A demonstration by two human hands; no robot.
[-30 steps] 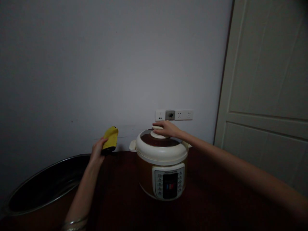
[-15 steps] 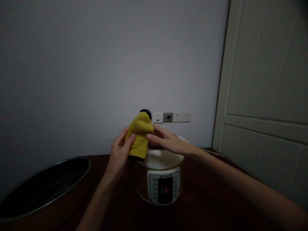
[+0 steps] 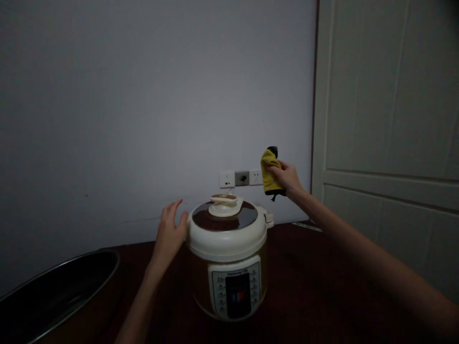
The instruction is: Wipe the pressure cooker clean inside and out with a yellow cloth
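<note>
In front of me an electric pressure cooker (image 3: 227, 246) stands upright, white and brown, its lid (image 3: 201, 216) on and its control panel facing me. My right hand (image 3: 289, 177) is raised to the right of the lid, closed on a folded yellow cloth (image 3: 269, 173) with black edging. Thumb and fingers pinch the cloth's lower right side. At the cooker's left side is my left hand (image 3: 171, 227), fingers apart and holding nothing. It is close to the lid's rim; whether it touches I cannot tell.
A large dark pan (image 3: 64, 291) with a metal rim is at the lower left on the dark red tabletop (image 3: 297, 282). Wall sockets (image 3: 242, 178) are behind the cooker. A pale panelled door (image 3: 387, 119) stands at the right.
The cloth, held between both hands over the cooker, has moved right and up in my right hand. My left hand has let go of it. The view has shifted slightly right.
</note>
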